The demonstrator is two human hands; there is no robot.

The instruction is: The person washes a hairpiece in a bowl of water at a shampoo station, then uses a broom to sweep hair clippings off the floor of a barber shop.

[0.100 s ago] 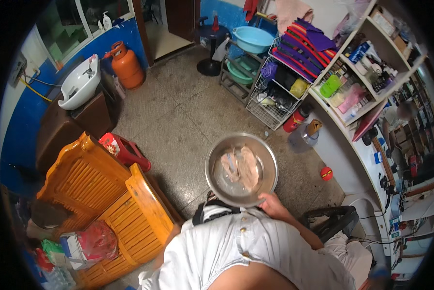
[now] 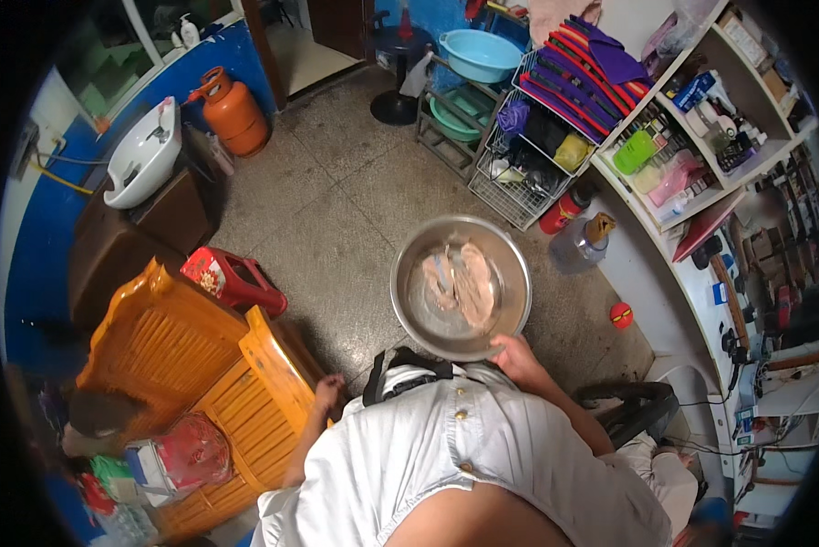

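My right hand point(image 2: 519, 359) grips the near rim of a wide stainless steel basin point(image 2: 409, 321), its thumb over the edge. The basin is held out in front of my waist, above the floor. Inside lie pale pink, crumpled pieces that look like wet cloths point(image 2: 471, 287); a thin bluish strip shows on the left one. Hanging low at my left side, my left hand point(image 2: 329, 392) is beside the wooden bench's armrest point(image 2: 277, 360). It appears empty, with its fingers loosely apart. Whether it touches the armrest I cannot tell.
A red stool point(image 2: 236, 281) stands beyond the bench. Farther off are a white wash basin point(image 2: 145, 157), an orange gas cylinder point(image 2: 234, 114) and a black round-based stool point(image 2: 399, 105). Wire racks point(image 2: 519, 193), a clear jug point(image 2: 574, 251) and a dark-armed chair point(image 2: 642, 410) line the right.
The basin and my right hand have moved slightly up and away in the view. My left hand has come into sight beside the armrest. The view has shifted a little.
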